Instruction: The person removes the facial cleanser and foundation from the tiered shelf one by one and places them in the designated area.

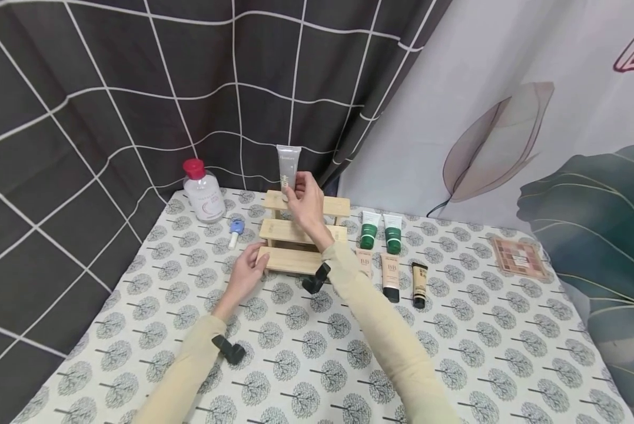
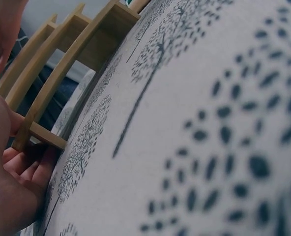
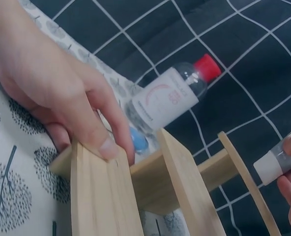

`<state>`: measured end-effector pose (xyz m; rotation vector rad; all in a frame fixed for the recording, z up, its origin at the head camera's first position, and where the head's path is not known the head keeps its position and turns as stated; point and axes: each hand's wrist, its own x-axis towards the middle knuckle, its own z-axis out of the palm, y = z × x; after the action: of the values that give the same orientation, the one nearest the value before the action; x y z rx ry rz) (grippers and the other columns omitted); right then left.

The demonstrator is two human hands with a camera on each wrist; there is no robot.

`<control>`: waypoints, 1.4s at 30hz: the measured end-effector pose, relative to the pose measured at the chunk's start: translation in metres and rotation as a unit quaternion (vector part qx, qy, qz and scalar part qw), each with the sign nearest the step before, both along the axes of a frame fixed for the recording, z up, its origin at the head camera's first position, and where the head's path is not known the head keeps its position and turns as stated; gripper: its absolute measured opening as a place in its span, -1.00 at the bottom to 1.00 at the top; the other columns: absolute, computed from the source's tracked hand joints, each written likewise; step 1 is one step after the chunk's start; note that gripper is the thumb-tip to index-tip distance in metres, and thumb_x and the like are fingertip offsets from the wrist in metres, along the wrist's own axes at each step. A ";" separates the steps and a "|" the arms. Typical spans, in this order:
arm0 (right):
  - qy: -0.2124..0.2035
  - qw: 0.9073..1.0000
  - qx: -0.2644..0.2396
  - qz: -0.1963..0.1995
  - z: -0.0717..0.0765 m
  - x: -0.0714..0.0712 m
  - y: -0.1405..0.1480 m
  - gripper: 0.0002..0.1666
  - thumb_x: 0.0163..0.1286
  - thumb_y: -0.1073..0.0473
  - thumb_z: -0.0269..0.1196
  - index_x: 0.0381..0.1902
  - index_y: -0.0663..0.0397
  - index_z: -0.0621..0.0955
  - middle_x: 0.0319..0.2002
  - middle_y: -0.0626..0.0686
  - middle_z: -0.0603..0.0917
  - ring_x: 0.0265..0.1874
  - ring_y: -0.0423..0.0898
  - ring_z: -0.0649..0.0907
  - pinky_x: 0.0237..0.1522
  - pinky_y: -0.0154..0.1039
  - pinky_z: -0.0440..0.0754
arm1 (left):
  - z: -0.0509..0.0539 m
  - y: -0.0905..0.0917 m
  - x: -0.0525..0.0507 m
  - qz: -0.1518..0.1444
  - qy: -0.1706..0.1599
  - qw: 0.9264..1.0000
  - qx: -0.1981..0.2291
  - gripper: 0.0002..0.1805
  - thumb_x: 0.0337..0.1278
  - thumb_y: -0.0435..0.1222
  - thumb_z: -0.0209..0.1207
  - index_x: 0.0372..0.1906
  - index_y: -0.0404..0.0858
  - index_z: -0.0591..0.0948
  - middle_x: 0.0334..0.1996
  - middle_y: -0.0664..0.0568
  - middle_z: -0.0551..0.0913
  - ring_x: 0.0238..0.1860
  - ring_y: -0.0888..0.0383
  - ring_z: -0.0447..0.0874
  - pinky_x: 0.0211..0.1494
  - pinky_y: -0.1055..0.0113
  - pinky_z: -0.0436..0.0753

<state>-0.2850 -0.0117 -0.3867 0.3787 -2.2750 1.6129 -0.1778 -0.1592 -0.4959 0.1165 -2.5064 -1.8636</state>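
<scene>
A three-step wooden display rack (image 1: pixel 290 259) stands on the table near the curtain. My left hand (image 1: pixel 245 274) grips the left end of its lowest step, with the thumb (image 3: pixel 106 148) on top and fingers curled beneath in the left wrist view. Above the top step, my right hand (image 1: pixel 307 203) holds a grey squeeze tube (image 1: pixel 288 160) upright, its crimped end up. The tube's white cap (image 3: pixel 268 168) points down toward the top step in the right wrist view; I cannot tell whether it touches. No other items show on the steps.
Left of the rack are a red-capped clear bottle (image 1: pixel 205 197) and a small blue-and-white item (image 1: pixel 236 231). To the right lie green-and-white tubes (image 1: pixel 369 229), BB cream tubes (image 1: pixel 390 274), a black-capped beige tube (image 1: pixel 419 282) and a makeup palette (image 1: pixel 520 258).
</scene>
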 end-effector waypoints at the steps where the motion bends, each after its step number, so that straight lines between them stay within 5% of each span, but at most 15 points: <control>1: 0.000 1.000 -0.002 -0.001 0.001 -0.001 0.002 -0.63 0.37 0.36 0.30 0.09 0.35 0.52 0.01 0.29 0.69 0.00 0.11 0.73 0.12 -0.27 0.75 | 0.000 0.000 0.000 0.000 0.001 1.000 0.001 -0.46 0.46 -0.28 0.09 0.44 -0.31 0.35 0.34 -0.32 0.51 0.26 -0.24 0.61 0.35 0.03 0.64; 12: -0.011 1.000 -0.024 -0.009 0.002 -0.004 0.029 -0.59 0.39 0.36 0.26 0.16 0.35 0.49 0.06 0.31 0.65 0.03 0.12 0.71 0.17 -0.25 0.72 | 0.002 0.001 0.001 0.012 -0.001 1.000 -0.006 -0.48 0.48 -0.28 0.09 0.43 -0.30 0.37 0.29 -0.32 0.56 0.19 -0.22 0.67 0.28 0.03 0.69; 42: -0.004 0.993 -0.032 -0.115 -0.009 -0.005 0.147 -0.55 0.41 0.26 0.26 0.20 0.29 0.47 0.11 0.31 0.63 0.08 0.19 0.67 0.24 -0.04 0.68 | 0.002 0.000 -0.001 -0.001 -0.012 1.000 -0.015 -0.46 0.49 -0.25 0.06 0.46 -0.29 0.33 0.39 -0.33 0.45 0.34 -0.24 0.53 0.42 0.00 0.56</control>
<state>-0.2904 0.1354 -0.3954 0.0896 -2.1741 1.5671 -0.1784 -0.1593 -0.4937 0.1366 -2.5503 -1.8349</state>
